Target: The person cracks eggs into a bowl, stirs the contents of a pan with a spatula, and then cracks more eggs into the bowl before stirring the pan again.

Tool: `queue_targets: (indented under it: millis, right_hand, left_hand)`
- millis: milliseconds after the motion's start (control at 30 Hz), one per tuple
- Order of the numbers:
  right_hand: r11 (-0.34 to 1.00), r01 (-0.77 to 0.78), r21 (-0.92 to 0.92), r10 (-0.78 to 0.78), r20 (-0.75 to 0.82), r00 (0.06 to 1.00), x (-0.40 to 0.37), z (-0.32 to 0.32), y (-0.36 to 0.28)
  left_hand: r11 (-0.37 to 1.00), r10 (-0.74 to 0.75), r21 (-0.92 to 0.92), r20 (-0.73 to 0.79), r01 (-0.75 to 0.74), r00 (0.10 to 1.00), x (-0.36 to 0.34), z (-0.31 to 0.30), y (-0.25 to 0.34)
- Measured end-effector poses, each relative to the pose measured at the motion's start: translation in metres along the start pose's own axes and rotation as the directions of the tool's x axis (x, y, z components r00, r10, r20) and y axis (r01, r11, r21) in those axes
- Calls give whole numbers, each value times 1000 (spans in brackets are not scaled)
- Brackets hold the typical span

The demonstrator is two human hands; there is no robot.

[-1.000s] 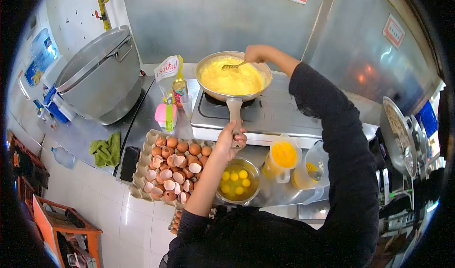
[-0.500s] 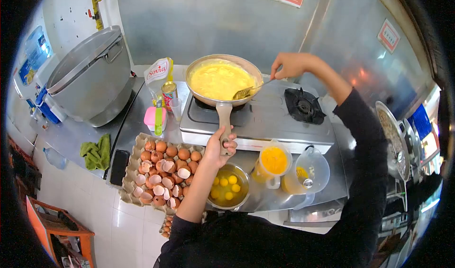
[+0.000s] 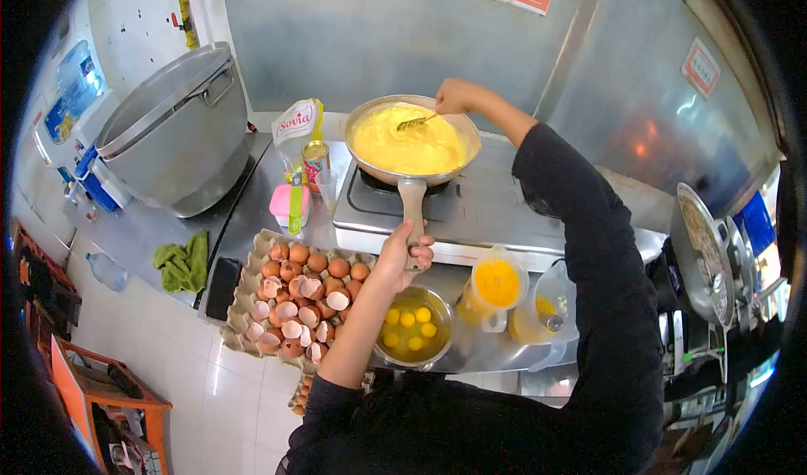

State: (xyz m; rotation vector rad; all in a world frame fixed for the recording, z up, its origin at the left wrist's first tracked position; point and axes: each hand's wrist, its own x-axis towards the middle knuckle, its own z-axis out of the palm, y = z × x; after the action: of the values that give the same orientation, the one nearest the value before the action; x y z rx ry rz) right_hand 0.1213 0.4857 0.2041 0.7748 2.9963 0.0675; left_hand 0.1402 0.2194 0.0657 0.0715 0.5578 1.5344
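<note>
My left hand [image 3: 405, 255] is wrapped round the beige handle of a frying pan [image 3: 412, 202], which sits on the left burner of the steel stove [image 3: 496, 197]. Yellow egg mixture [image 3: 408, 149] covers the pan's inside. My right hand [image 3: 461, 97], at the pan's upper right rim, grips a fork [image 3: 416, 123] whose head rests in the mixture. Below the pan stand a metal bowl [image 3: 414, 361] with several yolks, a jug of beaten egg [image 3: 494, 283] and a clear jug [image 3: 555, 307] with a whisk in it. Left of them is an egg carton [image 3: 239, 307] with eggs and broken shells [image 3: 290, 311].
A big steel pot [image 3: 181, 130] stands at the left, with a green cloth [image 3: 182, 262] and a phone [image 3: 223, 288] nearer. A Sovia bag [image 3: 297, 130], a can [image 3: 316, 160] and a pink-lidded tub [image 3: 287, 206] stand left of the stove. Another pan [image 3: 702, 248] is at the right.
My right hand has moved left and up with the fork, from the pan's right side to its upper part. My right sleeve now covers the right burner. The view has shifted slightly.
</note>
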Motion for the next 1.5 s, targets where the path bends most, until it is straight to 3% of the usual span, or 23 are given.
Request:
queue_targets:
  millis: [133, 233, 333, 533, 633, 733, 933, 1033, 1133, 1233, 1333, 1500]
  right_hand:
    - [999, 43, -22, -41, 46, 998, -6, -49, -10]
    - [995, -103, -17, 104, 218, 970, -37, -108, -32]
    - [903, -95, -420, 257, 349, 901, -54, -128, -60]
    - [737, 178, -652, 189, 452, 872, -61, -88, -81]
    - [794, 132, -593, -25, 186, 982, -67, -52, -79]
    - [924, -58, -377, 13, -119, 993, -61, -15, -78]
    - [920, 4, -392, -118, -266, 957, -67, 28, -54]
    - [922, 17, -387, -133, -276, 952, -55, 28, -27]
    - [926, 132, -354, -200, -163, 966, -46, 14, -10]
    - [921, 225, -319, -301, -213, 929, -41, 2, -2]
    - [925, 217, -310, -254, -83, 964, -38, -44, -12]
    - [874, -10, -485, 56, 81, 995, -41, -104, -51]
  left_hand:
    - [1000, 5, -25, 9, -5, 1000, 3, 0, -2]
    - [999, 3, -42, 30, -2, 1000, 6, -3, -3]
    - [999, 8, -52, 60, -5, 998, 10, -8, -4]
    - [992, 94, -92, 68, -87, 993, 9, -6, -8]
    - [987, 113, -119, 52, -107, 992, 9, -7, -11]
    - [989, 121, -88, 17, -119, 993, 5, -3, -10]
    - [998, 67, 0, -16, -67, 998, 1, 2, -3]
    - [999, 31, 31, -40, -30, 999, -2, 6, 1]
    - [999, 22, 25, -19, -22, 1000, 0, 3, 0]
    - [1000, 9, 9, -44, -8, 999, -1, 4, 0]
    - [999, 40, -12, 14, -40, 999, 6, -2, -5]
    - [996, 23, -92, 30, -20, 999, 7, -1, -9]
